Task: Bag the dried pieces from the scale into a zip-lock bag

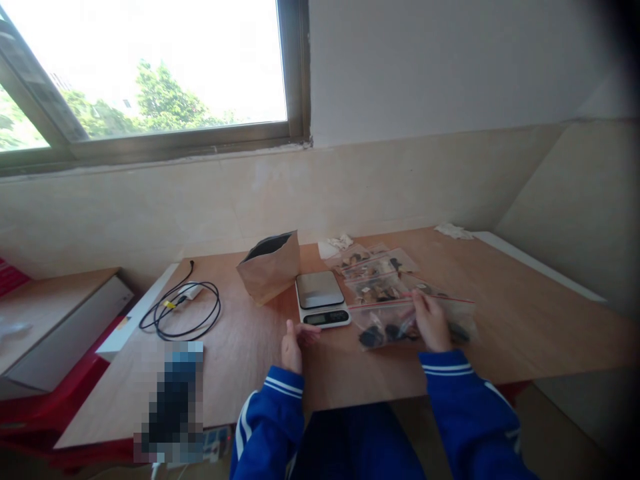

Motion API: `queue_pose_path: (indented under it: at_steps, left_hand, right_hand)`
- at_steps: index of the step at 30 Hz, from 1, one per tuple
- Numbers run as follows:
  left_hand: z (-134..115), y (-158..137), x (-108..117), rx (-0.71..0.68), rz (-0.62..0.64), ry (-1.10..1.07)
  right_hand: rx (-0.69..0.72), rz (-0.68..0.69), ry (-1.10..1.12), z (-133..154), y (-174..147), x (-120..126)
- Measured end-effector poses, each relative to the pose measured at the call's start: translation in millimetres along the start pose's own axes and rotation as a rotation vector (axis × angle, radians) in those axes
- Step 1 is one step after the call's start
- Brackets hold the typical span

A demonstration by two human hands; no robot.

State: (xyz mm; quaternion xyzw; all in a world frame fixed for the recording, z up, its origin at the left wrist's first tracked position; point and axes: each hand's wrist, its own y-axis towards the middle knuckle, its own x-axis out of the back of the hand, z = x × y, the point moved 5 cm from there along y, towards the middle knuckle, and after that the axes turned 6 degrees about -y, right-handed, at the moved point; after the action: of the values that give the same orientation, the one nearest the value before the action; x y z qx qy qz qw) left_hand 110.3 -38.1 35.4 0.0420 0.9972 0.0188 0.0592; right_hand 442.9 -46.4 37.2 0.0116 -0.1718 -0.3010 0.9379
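My right hand (432,323) is closed at the red seal of a clear zip-lock bag (383,320), its fingertips pinched on the edge. Dark, lumpy pieces lie inside that bag, which rests flat on the table. In front of a white kitchen scale (321,293), my left hand (296,345) is held palm inward with its fingers stretched out and nothing in them. The scale's metal plate is bare, and its display is too small to read. Behind and left of the scale stands a brown paper pouch (270,270) with its top open.
Several more zip-lock bags (377,283) of brownish pieces overlap behind the nearest one. A coiled black cable (183,313) with a white adapter lies on the table's left side. Near the front left edge is a pixelated dark object (173,397). Crumpled white tissue (454,231) lies at the back right.
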Motion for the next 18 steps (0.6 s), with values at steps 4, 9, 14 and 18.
queue_pose_path:
  at_steps: [4, 9, 14, 18]
  left_hand:
    - [-2, -1, -1, -0.001, -0.016, 0.017]
    - [-2, -2, -1, 0.006, -0.015, 0.019]
    - [-2, -1, -2, 0.018, -0.061, -0.154]
    - [-25, -16, -25, -0.030, -0.093, -0.457]
  right_hand:
    - [0.274, -0.293, -0.379, 13, 25, 21]
    - [0.614, -0.314, -0.641, 32, -2, -20]
    - [0.629, -0.161, -0.692, 17, -19, -63]
    - [0.605, -0.166, -0.686, 8, -10, -67]
